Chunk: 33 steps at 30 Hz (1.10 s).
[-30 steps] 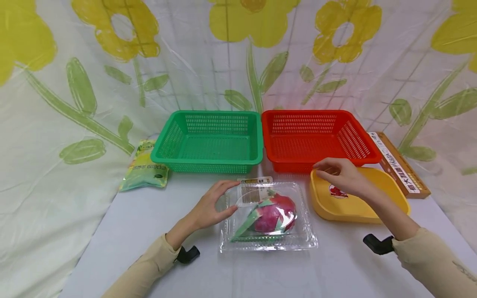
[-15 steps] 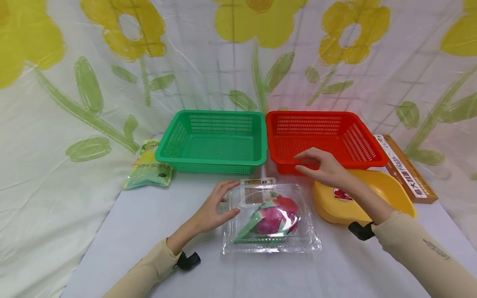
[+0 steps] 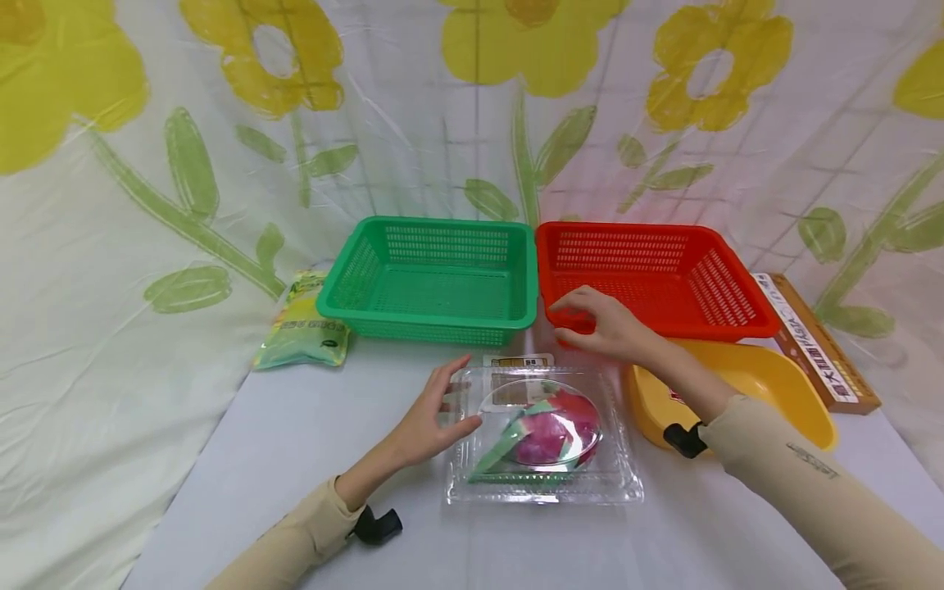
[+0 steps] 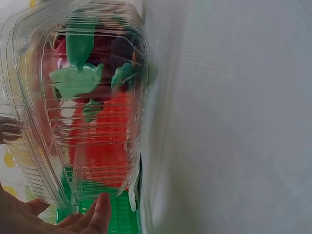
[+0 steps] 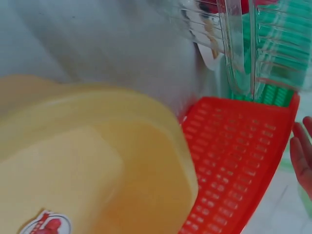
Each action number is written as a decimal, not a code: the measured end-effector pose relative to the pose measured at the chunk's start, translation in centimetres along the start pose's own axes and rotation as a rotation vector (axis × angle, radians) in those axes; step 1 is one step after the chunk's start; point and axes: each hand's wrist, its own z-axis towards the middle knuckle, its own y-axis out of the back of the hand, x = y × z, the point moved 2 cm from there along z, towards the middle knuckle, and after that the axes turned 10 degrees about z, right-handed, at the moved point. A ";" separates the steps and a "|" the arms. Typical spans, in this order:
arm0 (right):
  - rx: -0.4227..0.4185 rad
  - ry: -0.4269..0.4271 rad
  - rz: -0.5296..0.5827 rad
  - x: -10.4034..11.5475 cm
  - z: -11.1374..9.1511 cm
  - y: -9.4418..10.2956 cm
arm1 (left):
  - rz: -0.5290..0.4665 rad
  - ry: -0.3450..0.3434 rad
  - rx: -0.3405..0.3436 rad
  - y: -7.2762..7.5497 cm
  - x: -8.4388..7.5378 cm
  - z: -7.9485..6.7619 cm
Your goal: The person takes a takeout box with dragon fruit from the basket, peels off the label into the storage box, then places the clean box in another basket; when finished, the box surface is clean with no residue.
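A clear plastic lidded box (image 3: 627,492) stands mid-table with a pink-and-green dragon fruit (image 3: 564,434) inside it. My left hand (image 3: 428,422) is at the box's left side, thumb and fingers spread with the fingertips right at the edge; the left wrist view shows them close by the clear plastic wall (image 4: 58,122). My right hand (image 3: 608,328) hovers past the box's far right corner, fingers loosely bent and nothing between them. It overlaps the red basket's (image 3: 656,328) front left corner in the head view. In the right wrist view, only some fingertips (image 5: 302,156) show.
A green basket (image 3: 428,321) stands beside the red one at the back. The yellow tub (image 3: 767,377) lies under my right forearm. A pasta box (image 3: 819,348) is at far right, a yellow-green packet (image 3: 306,332) at left. A flat printed package (image 3: 519,360) lies behind the clear box.
My right hand has moved left, from over the yellow tub to the front left of the red basket. My left hand stays at the clear box. The head view has shifted slightly.
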 end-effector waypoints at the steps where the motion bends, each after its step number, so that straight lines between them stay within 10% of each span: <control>1: 0.011 0.001 -0.015 0.0 0.2 -0.2 | -0.003 0.004 0.001 0.0 0.0 0.0; 15: 0.101 0.056 -0.202 -0.6 2.2 -2.1 | -0.094 0.286 0.125 -0.2 0.1 -0.9; 33: 0.133 0.096 -0.232 -1.0 2.6 -2.2 | -0.357 0.305 0.118 -0.7 0.4 -0.8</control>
